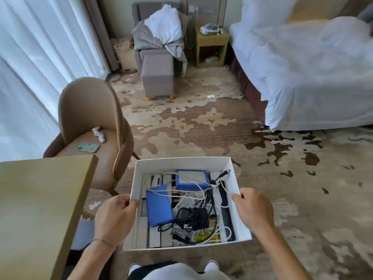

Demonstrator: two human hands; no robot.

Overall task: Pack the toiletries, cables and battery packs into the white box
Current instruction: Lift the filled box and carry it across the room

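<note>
Right now the white box (182, 164) is held up in the air above the patterned carpet (201, 122), near the person's body, carried between both hands. The left hand (114, 216) grips the box's left wall, its fingers curled over the rim with the thumb lying inside. The right hand (255, 209) clamps the right wall the same way, thumb over the edge and the fingers wrapped round the outside.

Inside the box, one blue battery pack (158, 205) lies at the left, and a second blue battery pack (191, 179) sits at the far side, both crossed by a white cable (198, 188). A tangle of black cables (193, 217) with a charger fills the middle. A black comb (226, 211) lies along the right wall. Flat white and grey packets line the bottom; what they contain cannot be told.

To the left of the box is the corner of a wooden table (40, 209), and beyond it stands a brown chair (90, 126). At the far right is a bed (312, 73) with white bedding.
</note>
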